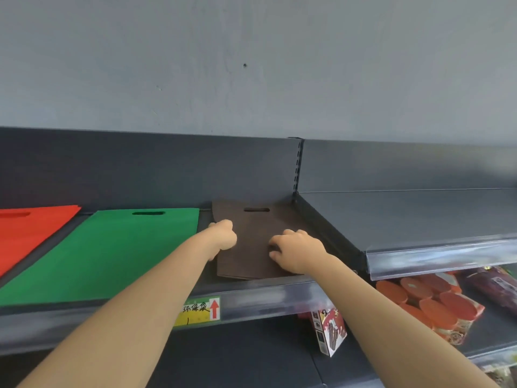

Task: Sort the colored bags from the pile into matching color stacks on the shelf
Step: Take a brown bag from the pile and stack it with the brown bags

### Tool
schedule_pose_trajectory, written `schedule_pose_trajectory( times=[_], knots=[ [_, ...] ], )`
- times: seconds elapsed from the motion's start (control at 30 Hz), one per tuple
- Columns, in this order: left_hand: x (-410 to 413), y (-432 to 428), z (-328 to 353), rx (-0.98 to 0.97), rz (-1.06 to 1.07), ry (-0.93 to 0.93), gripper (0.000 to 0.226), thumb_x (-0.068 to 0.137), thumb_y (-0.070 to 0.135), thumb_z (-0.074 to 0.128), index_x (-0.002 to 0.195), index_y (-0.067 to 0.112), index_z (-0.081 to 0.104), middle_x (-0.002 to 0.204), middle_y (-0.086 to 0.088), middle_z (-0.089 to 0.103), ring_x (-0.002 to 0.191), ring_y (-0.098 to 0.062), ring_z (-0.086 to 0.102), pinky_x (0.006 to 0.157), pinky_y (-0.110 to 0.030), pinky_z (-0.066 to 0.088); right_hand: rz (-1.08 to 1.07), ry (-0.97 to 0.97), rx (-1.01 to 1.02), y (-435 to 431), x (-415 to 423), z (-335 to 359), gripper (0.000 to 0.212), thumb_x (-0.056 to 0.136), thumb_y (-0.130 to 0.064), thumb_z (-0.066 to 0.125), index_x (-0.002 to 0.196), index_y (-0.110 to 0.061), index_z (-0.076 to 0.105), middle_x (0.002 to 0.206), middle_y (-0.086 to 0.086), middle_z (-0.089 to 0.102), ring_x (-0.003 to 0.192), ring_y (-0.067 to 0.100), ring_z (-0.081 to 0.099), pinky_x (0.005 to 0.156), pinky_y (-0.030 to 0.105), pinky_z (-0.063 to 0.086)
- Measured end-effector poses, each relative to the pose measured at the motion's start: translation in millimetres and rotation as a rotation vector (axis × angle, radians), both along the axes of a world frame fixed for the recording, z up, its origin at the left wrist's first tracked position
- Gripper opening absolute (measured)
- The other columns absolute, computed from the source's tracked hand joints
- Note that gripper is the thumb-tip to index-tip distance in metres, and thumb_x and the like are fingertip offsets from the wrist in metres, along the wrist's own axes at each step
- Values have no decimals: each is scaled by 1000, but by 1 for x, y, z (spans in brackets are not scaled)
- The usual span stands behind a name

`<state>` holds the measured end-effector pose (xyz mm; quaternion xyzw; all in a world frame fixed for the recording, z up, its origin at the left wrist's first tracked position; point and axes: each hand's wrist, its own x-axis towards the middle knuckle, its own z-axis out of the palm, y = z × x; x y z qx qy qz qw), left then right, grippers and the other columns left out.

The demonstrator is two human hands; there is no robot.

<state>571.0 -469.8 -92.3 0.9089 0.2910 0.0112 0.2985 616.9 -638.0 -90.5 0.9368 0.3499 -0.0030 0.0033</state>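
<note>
Brown bags (pixel 253 219) lie on the shelf (pixel 265 298), just right of the green stack (pixel 112 253). Left hand (pixel 223 236) curls at their left edge and right hand (pixel 298 252) curls on top; whether either grips cannot be told. Risk: uneven pushing skews the layers or slides them over the near lip.

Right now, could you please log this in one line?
left hand: grips brown bags | right hand: touches brown bags | green bags, red bags: flat, leftward
</note>
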Motion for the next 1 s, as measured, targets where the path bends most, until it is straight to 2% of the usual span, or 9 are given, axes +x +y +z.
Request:
schedule_pose_trajectory(
  times=[0.17, 0.3, 0.37, 0.6, 0.83, 1.0],
  knots=[
    [-12, -9, 3, 211, 59, 68, 51, 92, 8, 50, 141, 6, 35, 144, -17, 34, 127, -31, 42, 101, -33, 39, 79, -61, -5, -7, -3, -4, 43, 98, -44, 37, 136, -26, 46, 133, 6, 47, 125, 31, 40, 92, 43, 43],
    [-24, -16, -5, 503, 48, 112, 41, 96, 31, 48, 135, 19, 46, 138, -12, 38, 125, -32, 38, 98, -39, 38, 90, -61, 5, -8, -3, -4, 42, 98, -43, 37, 134, -25, 47, 132, 7, 47, 124, 32, 40, 91, 43, 42],
    [-28, -18, -6, 606, 6, 73, 37, 97, 36, 45, 132, 23, 51, 136, -7, 44, 124, -29, 40, 96, -39, 39, 103, -66, 19, -5, -4, -3, 40, 98, -41, 39, 133, -23, 49, 131, 7, 48, 123, 32, 41, 91, 43, 42],
    [-74, 3, 19, 769, -90, -108, 24, 96, 31, 46, 113, 25, 62, 119, 0, 58, 114, -24, 50, 93, -37, 38, 191, -167, 184, 37, -32, 3, 35, 98, -34, 40, 127, -19, 51, 125, 5, 53, 117, 31, 47, 86, 38, 43],
    [-208, 95, 31, 946, 25, -82, 23, 95, 31, 47, 112, 23, 59, 116, 2, 61, 113, -23, 52, 92, -36, 37, 391, -275, 353, 155, -122, 15, 32, 98, -29, 40, 124, -16, 54, 119, 6, 57, 112, 30, 51, 86, 37, 43],
    [-335, 185, 44, 1037, 237, -38, 20, 94, 32, 44, 106, 23, 57, 107, 2, 62, 106, -24, 54, 86, -36, 39, 554, -323, 461, 251, -224, 24, 32, 98, -33, 39, 122, -18, 56, 117, 5, 59, 112, 29, 52, 89, 37, 41]
  ],
)
